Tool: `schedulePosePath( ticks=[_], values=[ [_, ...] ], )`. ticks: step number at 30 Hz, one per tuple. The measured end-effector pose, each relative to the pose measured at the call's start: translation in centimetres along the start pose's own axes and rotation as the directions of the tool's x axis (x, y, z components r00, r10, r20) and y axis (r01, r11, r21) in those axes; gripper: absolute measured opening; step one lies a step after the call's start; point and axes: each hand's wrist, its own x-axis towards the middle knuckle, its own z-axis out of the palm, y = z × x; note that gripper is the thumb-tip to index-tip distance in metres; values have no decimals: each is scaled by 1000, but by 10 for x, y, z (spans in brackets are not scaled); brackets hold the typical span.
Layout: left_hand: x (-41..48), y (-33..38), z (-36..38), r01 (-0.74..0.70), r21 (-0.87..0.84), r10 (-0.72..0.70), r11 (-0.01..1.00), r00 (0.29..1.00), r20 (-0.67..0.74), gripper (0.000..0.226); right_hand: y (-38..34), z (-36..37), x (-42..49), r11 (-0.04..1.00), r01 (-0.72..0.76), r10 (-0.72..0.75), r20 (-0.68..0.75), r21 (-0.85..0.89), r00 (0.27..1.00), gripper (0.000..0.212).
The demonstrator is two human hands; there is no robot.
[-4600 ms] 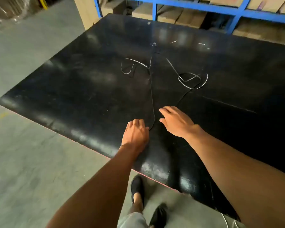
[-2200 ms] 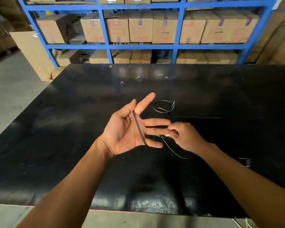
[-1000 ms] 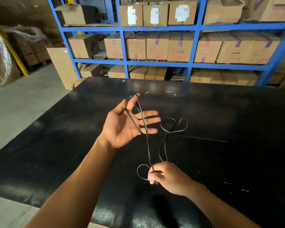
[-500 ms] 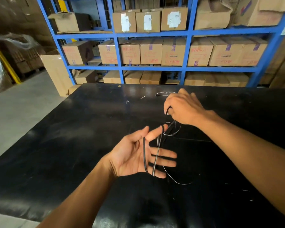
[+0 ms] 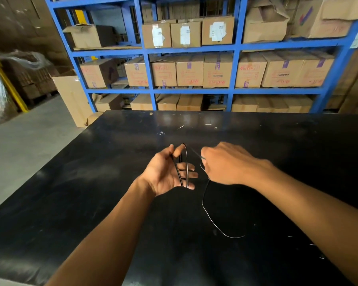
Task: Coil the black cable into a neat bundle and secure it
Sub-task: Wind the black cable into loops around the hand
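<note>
The thin black cable (image 5: 207, 211) is partly wound in loops around my left hand (image 5: 167, 172), which is held palm up above the black table with fingers spread and the thumb pinching the strands. My right hand (image 5: 222, 164) hovers just to the right of it, fingers closed on a strand of the cable. From there a loose length hangs down and trails in a curve across the tabletop toward the right. The cable's far end is hidden under my right arm.
The black table (image 5: 91, 193) fills the lower view, with small white specks on it. Behind it stands a blue shelf rack (image 5: 235, 65) stacked with cardboard boxes. A tall carton (image 5: 72, 96) stands on the grey floor at the left.
My right hand has come down from the far side to beside my left hand, laying another turn of cable around the left fingers. The loose tail on the table is shorter.
</note>
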Motion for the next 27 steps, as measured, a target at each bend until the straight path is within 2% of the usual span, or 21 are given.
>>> schedulePosePath(
  ticks=[3,5,8,10,13,17,20,23,27],
  values=[
    [4,16,5,-49,14,49,999,999,-22,47,4,22,-2,979,-73,78,-20,189,997,12],
    [5,20,7,-67,9,67,998,997,-28,47,8,33,-3,930,-123,136,-14,346,991,15],
    [6,22,10,-105,-35,104,994,994,-18,45,7,44,-11,787,-185,186,58,589,981,16],
    [8,23,11,-140,-88,139,986,990,-19,44,1,53,-20,678,-211,161,137,704,977,19],
    [8,24,14,-172,-144,172,975,985,-11,46,-7,66,-32,514,-234,171,169,825,971,20],
    [3,27,21,-180,-212,199,961,977,72,45,-14,85,-36,395,-227,125,193,890,973,20],
    [-6,32,28,-169,-296,225,940,960,167,45,-17,97,-40,384,-258,56,256,887,965,28],
    [-18,39,35,-147,-378,263,914,925,275,45,-13,115,-43,470,-262,34,279,843,960,25],
    [-37,44,46,-98,-290,223,952,872,437,47,0,119,-39,497,-279,36,302,821,953,26]
  ],
)
